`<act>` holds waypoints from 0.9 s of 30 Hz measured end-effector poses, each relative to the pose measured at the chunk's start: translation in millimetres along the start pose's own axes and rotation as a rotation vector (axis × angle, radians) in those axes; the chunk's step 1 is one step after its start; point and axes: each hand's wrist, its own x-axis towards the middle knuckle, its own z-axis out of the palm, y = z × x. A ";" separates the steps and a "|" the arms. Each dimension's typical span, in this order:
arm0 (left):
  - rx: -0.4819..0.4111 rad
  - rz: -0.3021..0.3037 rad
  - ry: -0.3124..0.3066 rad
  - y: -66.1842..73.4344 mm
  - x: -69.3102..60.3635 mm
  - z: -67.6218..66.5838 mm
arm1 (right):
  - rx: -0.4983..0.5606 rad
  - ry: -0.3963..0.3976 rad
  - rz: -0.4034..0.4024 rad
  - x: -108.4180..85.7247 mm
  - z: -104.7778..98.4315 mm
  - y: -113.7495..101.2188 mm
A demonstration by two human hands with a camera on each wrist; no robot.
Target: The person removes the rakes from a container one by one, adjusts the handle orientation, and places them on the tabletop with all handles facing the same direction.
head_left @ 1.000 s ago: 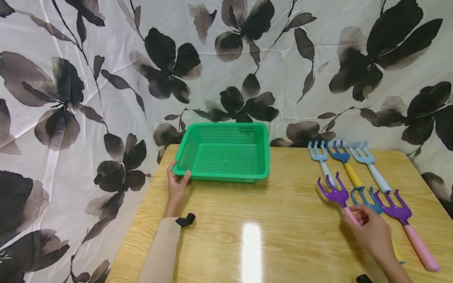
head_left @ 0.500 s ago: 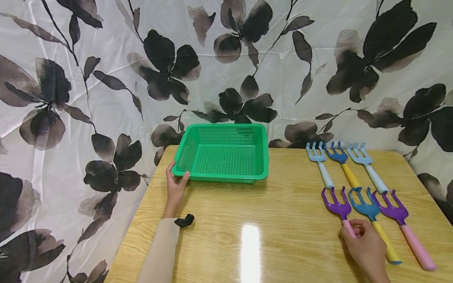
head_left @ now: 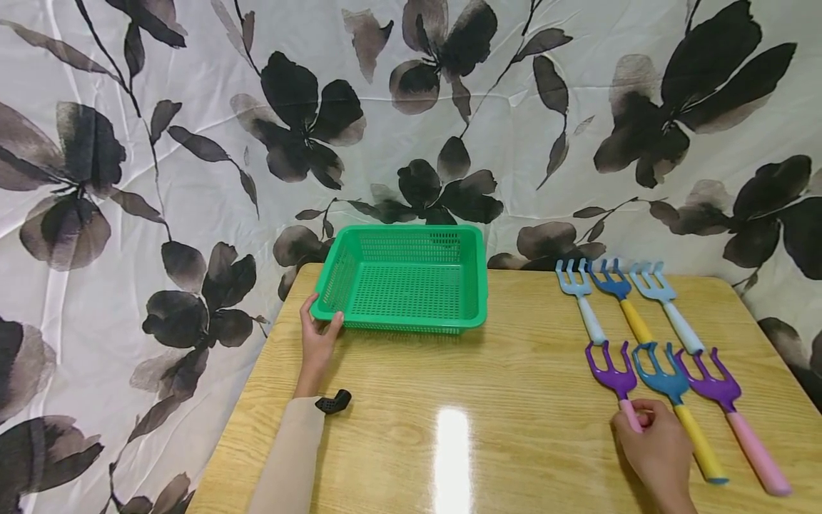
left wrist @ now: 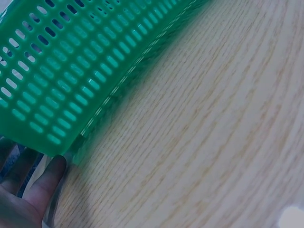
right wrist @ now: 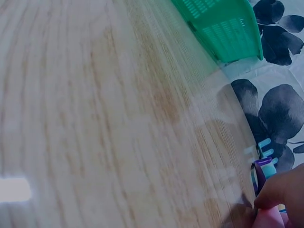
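A green perforated plastic basket [head_left: 401, 323] stands at the back left of the wooden table. At its front left corner my left hand [head_left: 317, 348] grips it, thumb on the front side and fingers round the left side; the left wrist view shows the thumb [left wrist: 49, 179] against the corner. At the right, my right hand [head_left: 658, 442] pinches the pink handle of a small purple hand fork [head_left: 616, 378] lying at the left of the front row. Beside it lie a blue hand fork [head_left: 671, 382] with a yellow handle and another purple hand fork [head_left: 722, 389] with a pink handle.
Behind them is a back row: a light blue fork [head_left: 583, 296], a blue fork with yellow handle [head_left: 632, 312] and another light blue fork [head_left: 671, 307]. A floral cloth [head_left: 533, 143] hangs behind the wooden table [head_left: 514, 400]. Light glares off the tabletop.
The purple fork in my right hand has come down and toward me, to the left of the blue fork in the front row. My left hand has stayed at the basket corner.
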 end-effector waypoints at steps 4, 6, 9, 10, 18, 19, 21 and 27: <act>-0.020 0.014 -0.009 -0.5 -0.7 -0.1 | 0.001 -0.013 -0.004 1.0 -0.6 -2.1; -0.030 0.025 -0.015 -2.0 -0.1 -0.9 | 0.000 -0.021 -0.002 1.6 -1.1 -3.3; -0.037 0.027 -0.023 -6.4 1.5 -3.1 | -0.011 -0.043 0.005 1.2 -2.0 -4.0; -0.039 0.023 -0.028 -9.6 2.7 -4.6 | -0.008 -0.052 0.005 1.0 -2.5 -4.2; 0.039 -0.039 -0.091 -19.2 12.0 -18.0 | 0.003 -0.186 -0.093 7.7 -14.1 -2.2; 0.067 -0.043 -0.100 -16.6 12.2 -20.9 | 0.008 -0.194 -0.122 9.9 -16.2 -1.8; 0.138 -0.052 -0.122 -11.0 13.0 -27.2 | 0.016 -0.201 -0.173 15.1 -22.2 -2.5; 0.456 0.001 -0.164 8.9 18.9 -38.1 | 0.081 -0.171 -0.324 40.9 -45.8 -15.6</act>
